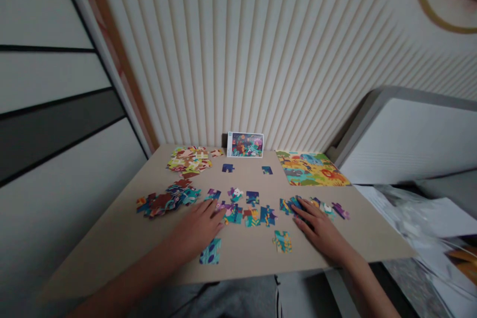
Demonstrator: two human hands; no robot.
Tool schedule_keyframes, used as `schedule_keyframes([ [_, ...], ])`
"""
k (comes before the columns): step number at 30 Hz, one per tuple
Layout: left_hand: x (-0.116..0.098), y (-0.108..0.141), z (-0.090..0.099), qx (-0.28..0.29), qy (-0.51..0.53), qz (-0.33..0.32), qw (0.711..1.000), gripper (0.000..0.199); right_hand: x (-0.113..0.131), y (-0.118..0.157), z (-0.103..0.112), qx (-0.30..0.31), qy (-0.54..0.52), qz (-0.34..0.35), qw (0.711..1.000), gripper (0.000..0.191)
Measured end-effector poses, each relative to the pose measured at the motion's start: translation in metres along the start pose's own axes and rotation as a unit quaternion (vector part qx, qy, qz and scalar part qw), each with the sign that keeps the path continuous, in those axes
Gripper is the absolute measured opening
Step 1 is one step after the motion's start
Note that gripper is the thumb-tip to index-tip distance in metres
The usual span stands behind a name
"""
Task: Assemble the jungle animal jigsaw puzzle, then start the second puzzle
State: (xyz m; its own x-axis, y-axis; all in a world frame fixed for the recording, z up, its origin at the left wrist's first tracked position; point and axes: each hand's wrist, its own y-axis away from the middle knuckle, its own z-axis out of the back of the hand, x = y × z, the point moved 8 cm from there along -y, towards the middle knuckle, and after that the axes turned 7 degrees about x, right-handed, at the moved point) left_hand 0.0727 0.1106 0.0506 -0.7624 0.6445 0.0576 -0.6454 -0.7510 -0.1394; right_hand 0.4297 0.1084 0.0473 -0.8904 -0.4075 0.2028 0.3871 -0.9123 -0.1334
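My left hand [201, 223] rests on the table with its fingers spread, their tips touching purple and teal puzzle pieces [233, 213]. To the right, my right hand [315, 221] lies with fingers apart, its fingertips on a dark blue piece [294, 203]. Between the hands are a coral-coloured plant piece [252, 217] and a blue piece [268, 215]. A teal piece with yellow leaves [282, 242] lies nearer the front edge. Beside my left wrist is a teal piece with dark ovals [211, 252].
A picture card [246, 145] stands at the back of the table [246, 258]. Piles of pieces lie at the left, one dark [169, 201], one light [190, 159]. An assembled animal puzzle [315, 169] is at the back right. Plastic wrapping [402, 203] lies beyond the right edge.
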Motion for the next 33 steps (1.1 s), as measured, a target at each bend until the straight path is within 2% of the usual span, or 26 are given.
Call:
schedule_keyframes([
  [3,-0.017,-0.009,0.004,0.032,-0.010,-0.036,0.999,0.032,-0.023,0.010,-0.003,0.000,-0.005,0.002,1.000,0.044],
  [6,-0.030,-0.016,0.013,0.034,0.002,-0.070,0.997,0.031,-0.044,0.018,-0.004,-0.005,-0.012,-0.007,1.000,0.043],
  [8,-0.031,-0.020,0.019,0.030,0.021,-0.060,0.998,0.033,-0.052,0.022,-0.002,-0.011,-0.018,-0.011,1.000,0.043],
  [12,-0.019,-0.026,0.022,0.013,0.068,-0.014,0.998,0.043,-0.058,0.027,0.003,-0.019,0.007,-0.031,0.999,0.041],
  [14,-0.013,-0.030,0.019,0.006,0.076,-0.011,0.997,0.052,-0.059,0.029,0.006,-0.026,0.037,-0.058,0.997,0.047],
  [17,-0.006,-0.039,0.007,0.024,0.080,-0.009,0.996,0.061,-0.059,0.030,0.006,-0.013,0.058,-0.100,0.993,0.056],
  [21,-0.004,-0.054,-0.009,0.039,0.091,-0.023,0.995,0.058,-0.067,0.032,0.001,0.035,0.037,-0.120,0.991,0.053],
  [26,-0.012,-0.068,-0.016,0.008,0.108,-0.039,0.993,0.056,-0.089,0.038,0.006,0.038,0.024,-0.115,0.992,0.049],
  [29,-0.019,-0.078,-0.015,-0.010,0.114,-0.048,0.992,0.055,-0.080,0.032,0.015,0.010,0.038,-0.101,0.994,0.045],
  [31,-0.025,-0.086,-0.014,-0.007,0.111,-0.051,0.992,0.056,-0.055,0.020,0.021,-0.007,0.037,-0.074,0.997,0.043],
  [33,-0.033,-0.096,-0.012,0.000,0.109,-0.051,0.993,0.057,-0.016,0.004,0.021,0.005,0.015,-0.023,1.000,0.047],
])
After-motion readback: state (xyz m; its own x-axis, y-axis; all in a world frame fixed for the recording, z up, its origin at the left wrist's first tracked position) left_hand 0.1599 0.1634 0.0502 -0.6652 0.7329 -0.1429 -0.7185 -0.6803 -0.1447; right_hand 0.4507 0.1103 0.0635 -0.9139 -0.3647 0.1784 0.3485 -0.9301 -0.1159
